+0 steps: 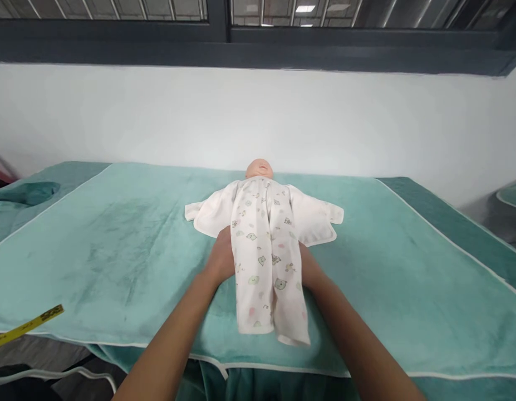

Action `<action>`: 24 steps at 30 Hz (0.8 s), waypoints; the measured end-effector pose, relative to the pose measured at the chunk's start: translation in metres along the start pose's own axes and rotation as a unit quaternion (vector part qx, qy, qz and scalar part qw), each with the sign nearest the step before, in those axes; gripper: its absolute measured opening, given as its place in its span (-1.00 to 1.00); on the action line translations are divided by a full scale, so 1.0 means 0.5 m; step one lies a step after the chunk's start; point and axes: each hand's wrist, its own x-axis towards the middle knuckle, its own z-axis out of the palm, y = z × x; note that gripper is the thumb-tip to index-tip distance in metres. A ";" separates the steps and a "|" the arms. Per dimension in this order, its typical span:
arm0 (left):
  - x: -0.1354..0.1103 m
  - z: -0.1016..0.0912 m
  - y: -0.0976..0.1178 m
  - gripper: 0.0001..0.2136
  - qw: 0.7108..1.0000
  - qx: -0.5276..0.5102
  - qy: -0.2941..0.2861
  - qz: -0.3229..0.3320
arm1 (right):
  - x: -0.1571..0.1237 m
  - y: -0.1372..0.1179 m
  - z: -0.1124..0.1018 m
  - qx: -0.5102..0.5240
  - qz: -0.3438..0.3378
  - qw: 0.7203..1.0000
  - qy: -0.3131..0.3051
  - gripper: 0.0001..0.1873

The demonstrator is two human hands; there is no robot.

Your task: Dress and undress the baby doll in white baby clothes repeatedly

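A baby doll [260,169] lies on its back at the far edge of the table, only its head showing. Over its body is a white baby top [310,214] with sleeves spread to both sides. White baby pants [260,262] with a small animal print lie lengthwise over the top and reach toward me, legs side by side. Against the left edge of the pants is my left hand [223,256], its fingers hidden beneath the cloth. My right hand [309,268] is at the right edge, its fingers tucked under too. What either hand holds is hidden.
A light green cover [408,278] with pale piping spreads over the table. Behind it stands a white wall [258,117] below a dark window frame [258,53]. A yellow strip [28,326] juts in at lower left, above a white cable [65,374].
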 end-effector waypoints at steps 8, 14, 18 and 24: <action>-0.008 0.010 -0.010 -0.82 0.995 0.083 0.024 -0.046 | -0.020 -0.002 0.006 -0.089 -0.074 0.993 0.009 -0.66; -0.044 -0.011 -0.003 -0.79 0.989 0.131 0.064 -0.001 | -0.020 0.013 0.003 -0.211 -0.040 0.973 0.080 -0.77; -0.078 -0.029 -0.002 -0.79 0.997 0.068 0.032 -0.005 | -0.046 0.018 -0.016 -0.239 -0.017 0.970 0.046 -0.75; -0.084 -0.062 -0.035 -0.80 0.978 -0.096 0.094 -0.157 | -0.108 0.053 -0.071 -0.081 0.014 0.997 0.009 -0.64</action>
